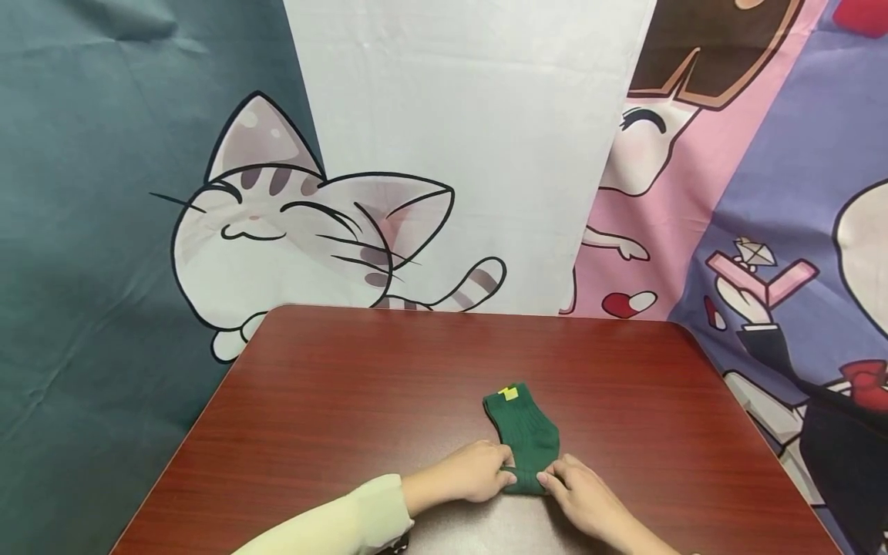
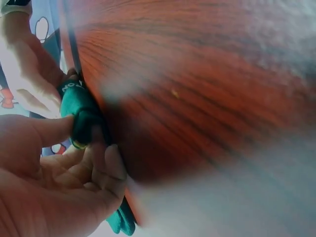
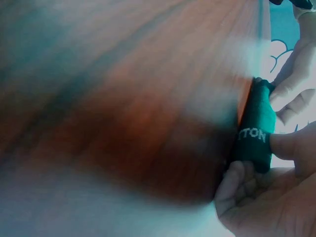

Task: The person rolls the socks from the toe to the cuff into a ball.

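A pair of dark green socks (image 1: pixel 530 432) lies on the reddish-brown table, its near end turned over into a thick fold. Near the far end shows a small yellow patch (image 1: pixel 509 393). My left hand (image 1: pixel 475 472) pinches the left side of the fold between thumb and fingers. At the right side of that fold, my right hand (image 1: pixel 583 493) grips it with the thumb on top. In the right wrist view pale letters run across the folded sock (image 3: pixel 256 118). The left wrist view shows the left thumb (image 2: pixel 52 131) pressed against the green fabric.
The wooden table (image 1: pixel 361 385) has rounded far corners and extends around the socks. Behind it hangs a printed cloth backdrop (image 1: pixel 472 139) with a cartoon cat and figures. A pale sleeve (image 1: pixel 368 512) covers the left forearm.
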A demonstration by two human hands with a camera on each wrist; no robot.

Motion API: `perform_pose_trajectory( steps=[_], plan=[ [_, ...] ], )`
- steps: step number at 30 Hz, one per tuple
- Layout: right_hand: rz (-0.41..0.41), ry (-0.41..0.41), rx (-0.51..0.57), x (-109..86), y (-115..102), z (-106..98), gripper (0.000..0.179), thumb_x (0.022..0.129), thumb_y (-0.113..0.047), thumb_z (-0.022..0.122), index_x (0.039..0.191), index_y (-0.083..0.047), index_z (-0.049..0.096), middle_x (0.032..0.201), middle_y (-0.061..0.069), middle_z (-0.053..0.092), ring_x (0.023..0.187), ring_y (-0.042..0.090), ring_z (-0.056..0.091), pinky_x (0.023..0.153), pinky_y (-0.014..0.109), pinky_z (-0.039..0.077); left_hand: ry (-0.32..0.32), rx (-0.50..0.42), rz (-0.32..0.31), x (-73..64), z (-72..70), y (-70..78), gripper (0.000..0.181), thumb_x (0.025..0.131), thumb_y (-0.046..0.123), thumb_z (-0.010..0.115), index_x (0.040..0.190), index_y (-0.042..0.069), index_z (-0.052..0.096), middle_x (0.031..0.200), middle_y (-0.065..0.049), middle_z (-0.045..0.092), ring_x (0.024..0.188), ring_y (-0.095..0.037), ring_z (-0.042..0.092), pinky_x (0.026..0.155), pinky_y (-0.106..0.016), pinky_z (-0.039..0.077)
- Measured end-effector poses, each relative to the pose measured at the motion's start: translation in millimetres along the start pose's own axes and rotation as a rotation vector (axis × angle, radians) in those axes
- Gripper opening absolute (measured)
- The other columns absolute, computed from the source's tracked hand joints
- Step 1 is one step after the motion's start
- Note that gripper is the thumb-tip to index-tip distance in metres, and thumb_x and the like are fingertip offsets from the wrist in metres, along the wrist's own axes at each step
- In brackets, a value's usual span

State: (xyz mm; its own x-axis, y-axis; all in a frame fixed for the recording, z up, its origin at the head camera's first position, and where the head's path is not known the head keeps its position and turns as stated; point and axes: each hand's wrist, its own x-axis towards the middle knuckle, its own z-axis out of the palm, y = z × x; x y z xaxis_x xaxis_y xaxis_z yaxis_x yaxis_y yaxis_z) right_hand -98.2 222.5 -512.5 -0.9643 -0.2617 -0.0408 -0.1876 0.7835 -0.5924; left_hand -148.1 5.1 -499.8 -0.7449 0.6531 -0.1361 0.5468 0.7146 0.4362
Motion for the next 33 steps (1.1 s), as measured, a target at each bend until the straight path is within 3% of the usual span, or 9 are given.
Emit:
perform_pose_trajectory(
  steps=[5,11,18,24,28,33],
  plan=[
    [0.088,0.007,-0.078,4.1,-4,0,0.022,0.095,-0.03,0.069,0.078,-0.02,0.061,0.078,-0.007,0.048,0.065,0.005,0.039,0.058,0.025,0.036,0.03,0.012,-0.047,0.9,1.3,2.2,0.015,0.095,0.034,0.07,0.094,0.024,0.059,0.08,0.01,0.061,0.075,-0.004,0.053,0.067,-0.025,0.045],
    [0.126,0.028,-0.069,7.2,-6,-1,0.025,0.091,-0.029,0.075,0.082,-0.025,0.052,0.077,-0.007,0.042,0.066,0.007,0.038,0.059,0.026,0.033,0.076,0.152,-0.009,0.7,-1.6,4.2,0.017,0.091,0.039,0.073,0.089,0.027,0.061,0.08,0.012,0.056,0.075,-0.006,0.044,0.065,-0.022,0.04],
    [-0.019,0.099,-0.038,8.6,-2,1,0.026,0.088,-0.018,0.077,0.085,-0.033,0.056,0.081,-0.012,0.045,0.071,0.0,0.041,0.062,0.023,0.037,0.131,0.281,0.107,-0.3,-1.2,3.9,0.013,0.091,0.036,0.074,0.099,0.029,0.068,0.093,0.015,0.06,0.089,-0.002,0.053,0.074,-0.018,0.047],
    [-0.083,0.151,-0.042,1.6,2,0,0.021,0.086,-0.014,0.079,0.089,-0.032,0.069,0.088,-0.019,0.056,0.077,-0.003,0.05,0.066,0.024,0.045,0.159,0.403,0.203,-0.4,3.0,5.7,0.013,0.093,0.032,0.073,0.106,0.032,0.068,0.097,0.015,0.064,0.086,-0.002,0.055,0.067,-0.019,0.047],
    [-0.118,0.123,-0.018,-4.4,6,-2,0.021,0.085,-0.012,0.08,0.099,-0.028,0.075,0.094,-0.017,0.062,0.078,-0.003,0.051,0.066,0.024,0.045,0.161,0.517,0.253,-3.6,5.0,7.3,0.013,0.097,0.038,0.066,0.107,0.03,0.068,0.1,0.015,0.064,0.089,-0.004,0.053,0.065,-0.02,0.046],
    [-0.173,0.065,0.044,-8.0,13,-4,0.03,0.083,-0.014,0.083,0.111,-0.02,0.075,0.099,-0.012,0.061,0.076,-0.002,0.047,0.064,0.022,0.043,0.142,0.589,0.286,-8.6,5.4,9.0,0.035,0.094,0.055,0.064,0.11,0.024,0.065,0.105,0.013,0.062,0.098,-0.004,0.054,0.075,-0.024,0.05]
  ],
)
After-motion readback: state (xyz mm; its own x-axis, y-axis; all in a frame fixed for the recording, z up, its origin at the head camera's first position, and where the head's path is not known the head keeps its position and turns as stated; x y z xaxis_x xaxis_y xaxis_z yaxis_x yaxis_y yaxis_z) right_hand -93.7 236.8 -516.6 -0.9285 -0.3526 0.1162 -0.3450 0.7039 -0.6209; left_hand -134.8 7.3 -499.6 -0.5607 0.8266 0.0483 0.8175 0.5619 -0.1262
